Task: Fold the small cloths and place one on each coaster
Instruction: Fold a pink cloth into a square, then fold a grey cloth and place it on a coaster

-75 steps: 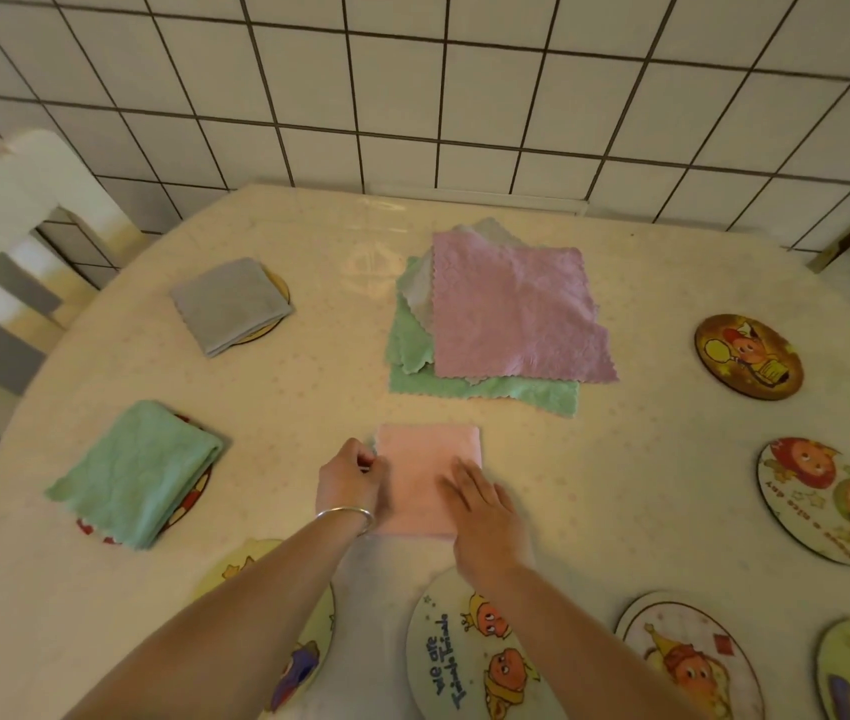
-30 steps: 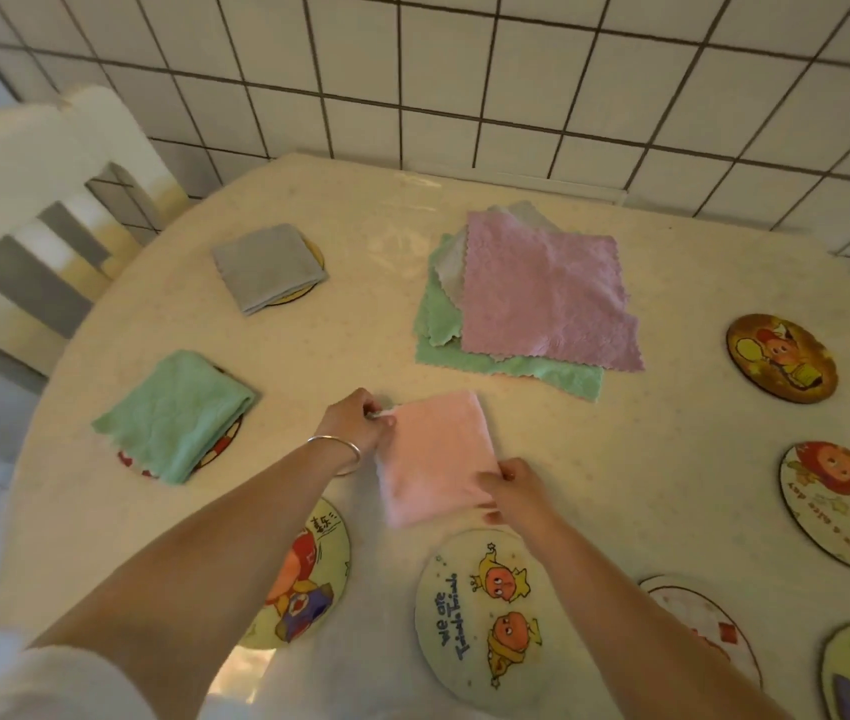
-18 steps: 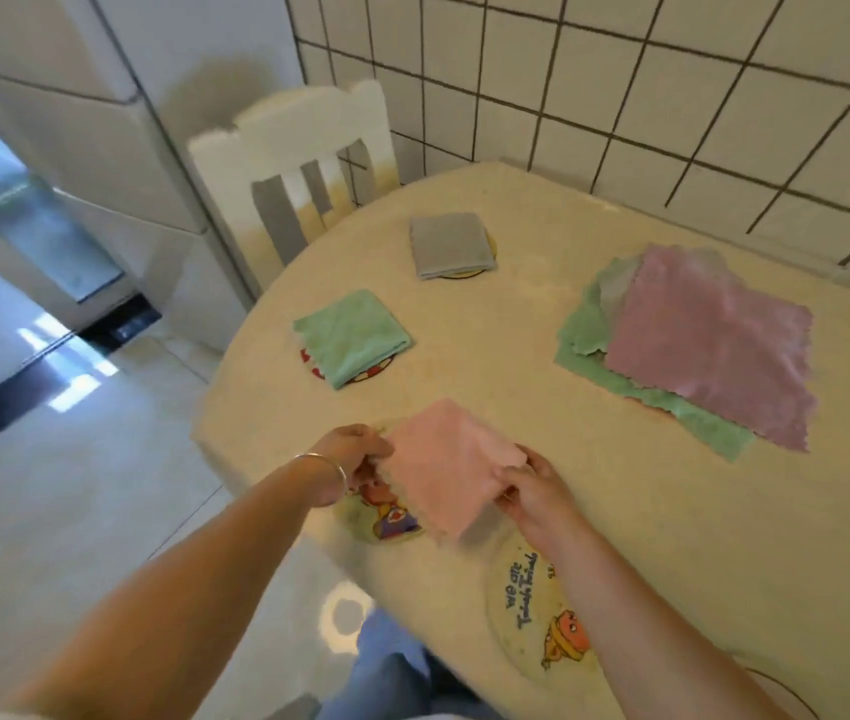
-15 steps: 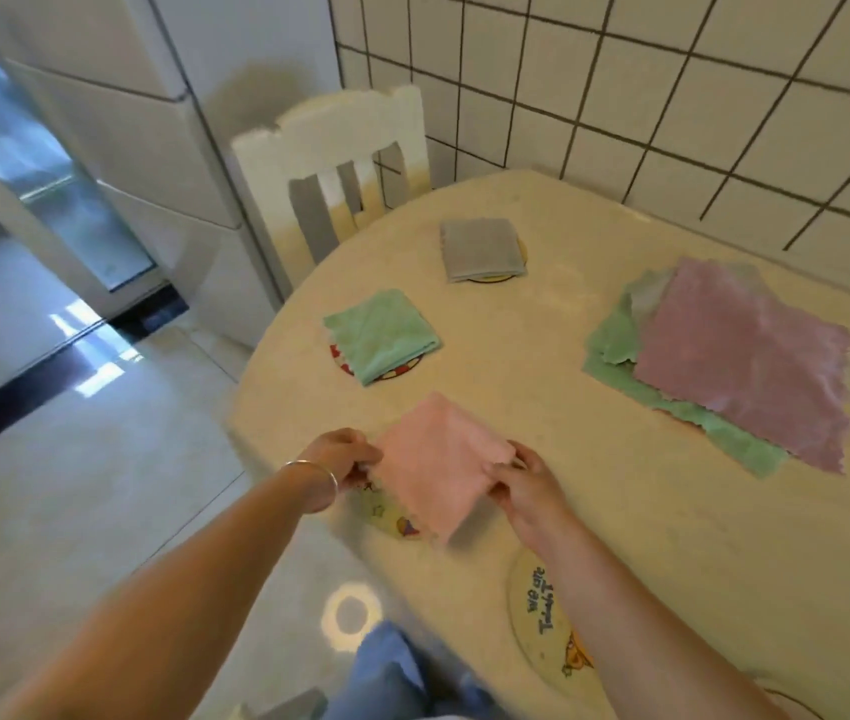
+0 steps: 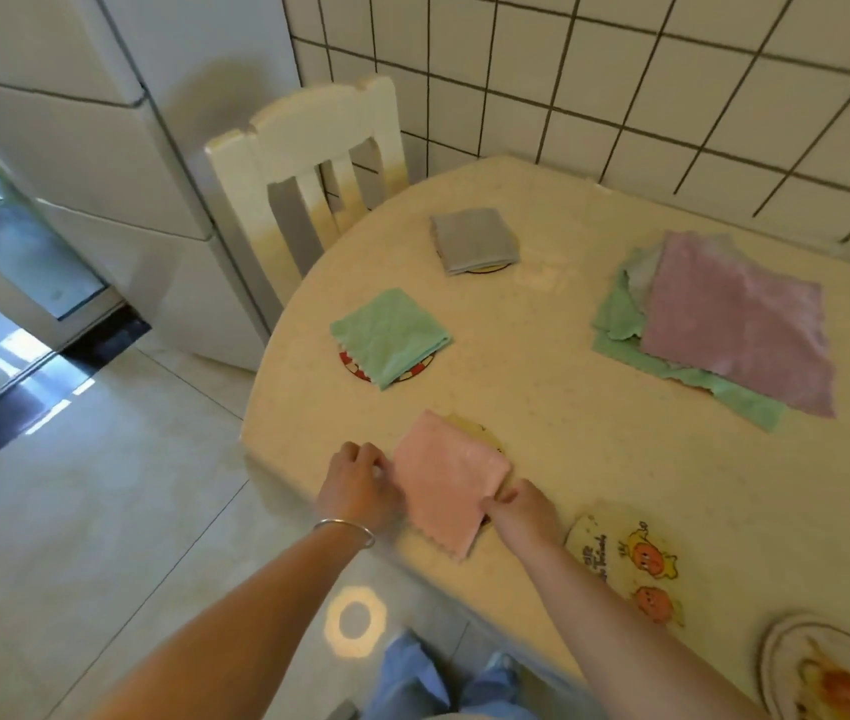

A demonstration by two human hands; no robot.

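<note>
1. Left hand (image 5: 360, 485), silver bangle (image 5: 344, 530) on the wrist, fingers curled, pinching the left edge of the folded pink square cloth (image 5: 448, 480).
2. Right hand (image 5: 521, 509) pinching the same cloth at its near right edge.
3. Pink cloth sits at the near left edge of the cream round worktop (image 5: 594, 433), over a yellow-rimmed round coaster (image 5: 475, 427); only the coaster's far rim shows. Can't tell if the cloth lies fully flat on it.
4. Folded green cloth (image 5: 389, 335) lies on a red-rimmed round coaster (image 5: 355, 367), further back on the left.
5. Folded grey cloth (image 5: 474, 240) lies on a round coaster (image 5: 488, 268) behind that, near the white slatted chair (image 5: 308, 174).
6. Stack of unfolded cloths at the right: mauve cloth (image 5: 734, 324) on top, green ones (image 5: 620, 317) under it, edges sticking out.
7. Bare round cartoon-print coaster (image 5: 625, 563) just right of the right hand; another printed coaster (image 5: 823, 672) at the bottom right corner, cut off by the frame.
8. White tiled wall (image 5: 620, 70) behind the worktop.
</note>
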